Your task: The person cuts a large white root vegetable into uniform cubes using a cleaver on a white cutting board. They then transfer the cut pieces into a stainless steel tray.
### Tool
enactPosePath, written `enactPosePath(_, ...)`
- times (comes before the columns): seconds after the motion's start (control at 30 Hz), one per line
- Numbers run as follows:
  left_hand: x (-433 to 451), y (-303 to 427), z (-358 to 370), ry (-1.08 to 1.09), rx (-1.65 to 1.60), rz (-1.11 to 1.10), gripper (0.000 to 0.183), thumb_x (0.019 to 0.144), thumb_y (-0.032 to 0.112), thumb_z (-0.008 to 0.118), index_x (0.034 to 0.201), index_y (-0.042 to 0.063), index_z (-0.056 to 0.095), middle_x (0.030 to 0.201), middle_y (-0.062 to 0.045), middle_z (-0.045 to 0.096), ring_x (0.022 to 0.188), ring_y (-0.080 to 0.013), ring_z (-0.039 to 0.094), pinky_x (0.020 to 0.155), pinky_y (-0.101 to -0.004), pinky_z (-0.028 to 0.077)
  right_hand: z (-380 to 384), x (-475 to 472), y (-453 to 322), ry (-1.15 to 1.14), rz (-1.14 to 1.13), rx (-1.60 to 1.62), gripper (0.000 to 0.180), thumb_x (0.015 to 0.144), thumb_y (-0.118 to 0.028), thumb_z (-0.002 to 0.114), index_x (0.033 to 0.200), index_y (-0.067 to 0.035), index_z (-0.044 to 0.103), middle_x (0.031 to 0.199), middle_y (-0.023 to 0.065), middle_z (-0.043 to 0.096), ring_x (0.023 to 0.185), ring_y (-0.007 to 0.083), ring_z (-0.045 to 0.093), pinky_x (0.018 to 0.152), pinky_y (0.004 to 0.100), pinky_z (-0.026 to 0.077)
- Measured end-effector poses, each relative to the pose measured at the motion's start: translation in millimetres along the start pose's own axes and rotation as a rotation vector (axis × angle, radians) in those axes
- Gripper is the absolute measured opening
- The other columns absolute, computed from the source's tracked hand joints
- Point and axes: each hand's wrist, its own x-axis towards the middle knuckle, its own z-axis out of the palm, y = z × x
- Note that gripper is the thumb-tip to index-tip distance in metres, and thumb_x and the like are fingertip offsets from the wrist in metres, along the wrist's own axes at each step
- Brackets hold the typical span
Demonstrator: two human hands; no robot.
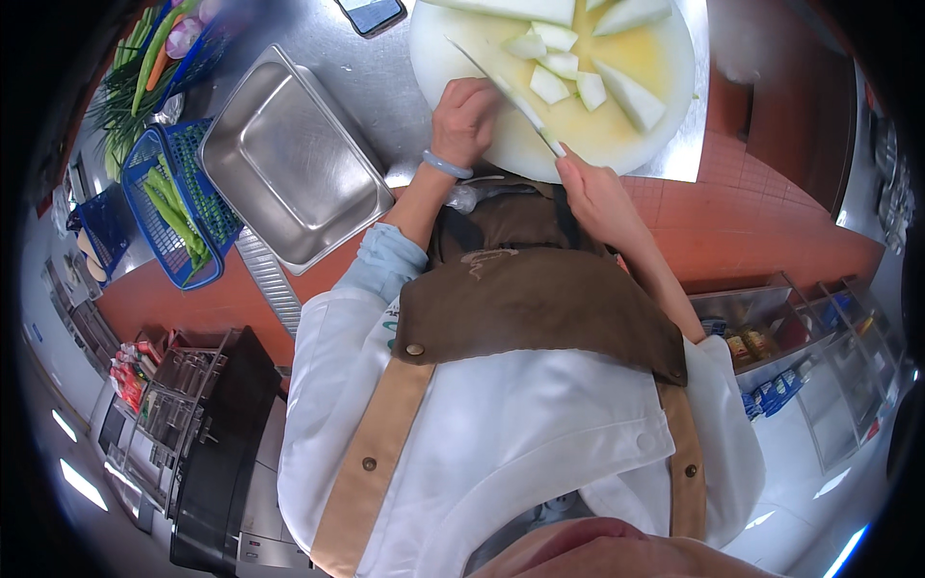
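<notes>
My right hand (596, 191) grips the handle of a kitchen knife (517, 105), its blade slanting up and left across a round white cutting board (578, 155). Close against the blade's left side is my left hand (466, 119), fingers curled over the board's edge area and a bracelet on the wrist. Whether those fingers hold a piece is hidden. Several cut chunks of pale winter melon (549, 85) lie right of the blade. A longer wedge (630, 97) rests at the right, and larger pieces (520, 9) lie along the far side. Yellowish stains mark the board.
Left of the board, a deep stainless steel pan (289, 166) reaches over the counter edge. Beyond it, a blue plastic basket (173, 209) holds green peppers (173, 206). Another basket (195, 61) has onions and a carrot near scallions (123, 94). A phone (372, 14) lies on the metal counter (340, 79).
</notes>
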Motion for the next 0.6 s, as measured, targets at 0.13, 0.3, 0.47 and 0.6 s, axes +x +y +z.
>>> enactPosePath(0.13,-2,0,1,-0.020,-0.013,-0.041,0.027,0.075,-0.008,0.071,0.100,0.004,0.071,0.103,-0.010,0.069,0.096,-0.0304,0.065,0.082,-0.0375,0.055,15,40,2,0.137,-0.205,-0.016,0.040,0.108,-0.033,0.046,0.108,0.002,0.063,0.075,0.0243,0.064,0.068,0.0452,0.063,0.062,0.0492,0.049)
enactPosePath(0.3,-7,-6,-8,0.036,-0.361,-0.482,0.021,0.096,0.000,0.062,0.117,0.004,0.066,0.111,-0.005,0.069,0.100,-0.0170,0.065,0.087,-0.0325,0.055,-15,42,11,-0.119,0.186,0.392,0.056,0.111,-0.044,0.037,0.074,-0.004,0.048,0.057,0.0042,0.048,0.044,0.0143,0.049,0.046,0.0299,0.042)
enactPosePath(0.47,-9,0,-33,0.438,-0.369,-0.532,0.021,0.101,0.008,0.056,0.119,-0.001,0.061,0.114,-0.011,0.066,0.101,-0.0182,0.063,0.089,-0.0337,0.053,-27,17,11,-0.051,0.169,0.386,0.052,0.111,-0.044,0.038,0.087,-0.002,0.055,0.056,-0.0002,0.044,0.043,0.0104,0.045,0.044,0.0278,0.040)
enactPosePath(0.6,4,32,-48,0.374,0.044,-0.264,0.023,0.094,0.009,0.064,0.115,0.000,0.065,0.112,-0.014,0.065,0.099,-0.0257,0.062,0.087,-0.0377,0.051,-19,6,9,0.113,-0.090,0.044,0.040,0.106,-0.040,0.053,0.108,-0.002,0.063,0.065,0.0122,0.063,0.046,0.0274,0.057,0.049,0.0378,0.047)
